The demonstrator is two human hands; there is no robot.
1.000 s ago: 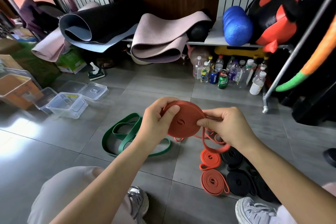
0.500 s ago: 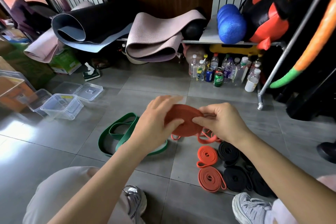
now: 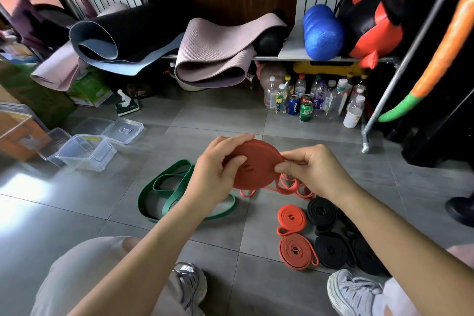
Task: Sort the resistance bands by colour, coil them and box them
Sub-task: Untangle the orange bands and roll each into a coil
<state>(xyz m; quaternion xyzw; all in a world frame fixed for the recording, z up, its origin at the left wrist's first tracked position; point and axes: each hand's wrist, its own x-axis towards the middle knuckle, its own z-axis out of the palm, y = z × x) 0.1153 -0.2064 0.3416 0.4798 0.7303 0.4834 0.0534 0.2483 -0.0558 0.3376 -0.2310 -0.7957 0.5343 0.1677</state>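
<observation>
Hands grip one flat, tightly wound red rubber band coil point(image 3: 256, 164) above the grey tiled floor point(image 3: 77, 200). We close our left hand point(image 3: 218, 174) around its left side; our right hand point(image 3: 310, 172) pinches its right edge.

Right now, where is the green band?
The green band lies loose on the floor at the person's left, under the left hand, near the clear box.

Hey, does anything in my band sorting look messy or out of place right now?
The green band sprawls uncoiled on the floor, unlike the coiled orange and black ones. A thin orange band also lies tangled.
</observation>
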